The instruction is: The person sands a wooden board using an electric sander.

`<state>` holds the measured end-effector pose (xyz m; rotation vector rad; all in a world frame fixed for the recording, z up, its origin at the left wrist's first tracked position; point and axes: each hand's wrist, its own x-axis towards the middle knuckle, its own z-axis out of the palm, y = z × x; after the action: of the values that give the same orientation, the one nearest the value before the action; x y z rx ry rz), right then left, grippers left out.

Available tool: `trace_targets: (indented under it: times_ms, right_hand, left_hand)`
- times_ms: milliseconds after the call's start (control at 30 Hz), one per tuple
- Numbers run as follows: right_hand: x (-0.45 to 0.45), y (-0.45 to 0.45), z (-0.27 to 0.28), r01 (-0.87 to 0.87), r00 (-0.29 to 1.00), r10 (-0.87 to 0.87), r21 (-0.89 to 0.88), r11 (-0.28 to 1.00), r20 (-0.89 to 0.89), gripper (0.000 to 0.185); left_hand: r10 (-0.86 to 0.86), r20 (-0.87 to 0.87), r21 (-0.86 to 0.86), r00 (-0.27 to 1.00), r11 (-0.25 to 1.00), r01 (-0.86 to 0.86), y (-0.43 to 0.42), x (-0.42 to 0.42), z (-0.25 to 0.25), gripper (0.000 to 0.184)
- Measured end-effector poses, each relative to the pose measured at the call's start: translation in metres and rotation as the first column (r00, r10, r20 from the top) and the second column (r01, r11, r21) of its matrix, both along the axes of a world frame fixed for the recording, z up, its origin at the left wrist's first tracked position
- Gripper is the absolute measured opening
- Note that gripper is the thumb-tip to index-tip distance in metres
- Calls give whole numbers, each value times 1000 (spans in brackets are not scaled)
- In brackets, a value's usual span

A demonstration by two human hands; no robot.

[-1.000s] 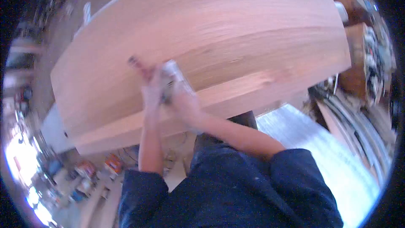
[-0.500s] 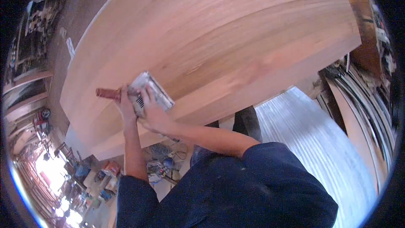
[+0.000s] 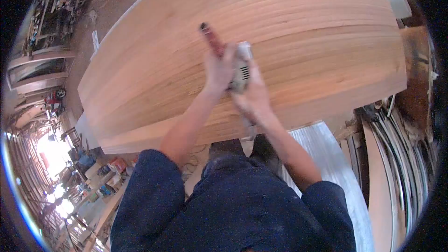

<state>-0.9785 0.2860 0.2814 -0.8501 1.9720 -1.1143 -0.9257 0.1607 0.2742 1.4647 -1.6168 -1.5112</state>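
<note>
A large pale wooden panel (image 3: 298, 32) with curved grain lies in front of me. On it is a hand-held tool (image 3: 242, 72) with a light metal body, dark vent slots and a reddish handle (image 3: 212, 39) pointing up and left. My left hand (image 3: 219, 72), slightly blurred, is closed round the tool near the base of the handle. Along the right side of the body, my right hand (image 3: 252, 88) grips it. The tool's underside is hidden.
A corrugated metallic sheet (image 3: 322, 154) is at the lower right, beside long stacked strips (image 3: 396, 163). Tools and scraps (image 3: 95, 172) lie at the lower left. A white object (image 3: 399, 4) shows past the panel's right end.
Both hands and the tool have moved up and to the right over the panel since half a second ago. The handle now points more upward. The camera view has also shifted.
</note>
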Motion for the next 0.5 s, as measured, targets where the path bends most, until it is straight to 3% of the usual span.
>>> trace_targets:
  times_ms: [33,100,167,200,233,267,333,367,400,433,467,500]
  right_hand:
    - [-27,6,11,-29,999,27,104,994,20,78]
    - [-60,9,32,89,994,-100,191,978,51,82]
    - [-92,21,6,61,965,-53,26,998,-257,56]
    - [-111,18,-10,110,965,-98,39,993,-242,55]
    - [-130,8,-23,154,964,-139,52,987,-227,54]
    - [-150,0,-26,154,973,-148,22,988,-178,52]
    - [-170,-21,-2,90,961,-84,11,996,-263,46]
    - [-176,-31,15,28,918,-12,35,999,-397,43]
    - [-191,-35,2,15,909,5,43,999,-418,43]
    - [-215,-39,-24,19,906,71,207,978,-417,40]
    - [-220,-31,-24,22,903,103,286,958,-416,39]
    - [-224,-23,-22,22,900,140,365,931,-412,38]
  left_hand:
    - [-27,-7,-17,1000,999,27,8,-28,3,21]
    - [-132,58,23,990,991,131,17,-75,15,23]
    - [-198,-10,117,980,973,198,19,-124,5,35]
    - [-186,-37,70,982,980,188,19,-147,0,39]
    - [-276,98,57,956,961,271,8,-162,13,39]
    - [-291,83,67,953,956,286,0,-175,24,38]
    - [-225,-67,47,972,972,228,-6,-193,29,32]
    - [-207,-88,47,974,976,211,-13,-204,22,32]
    - [-202,-131,4,971,979,204,-20,-213,12,30]
    - [-197,-171,-36,965,980,193,-31,-216,6,27]
    - [-162,-227,64,960,981,181,-40,-210,7,29]
    - [-155,-235,58,960,983,173,-20,-209,17,29]
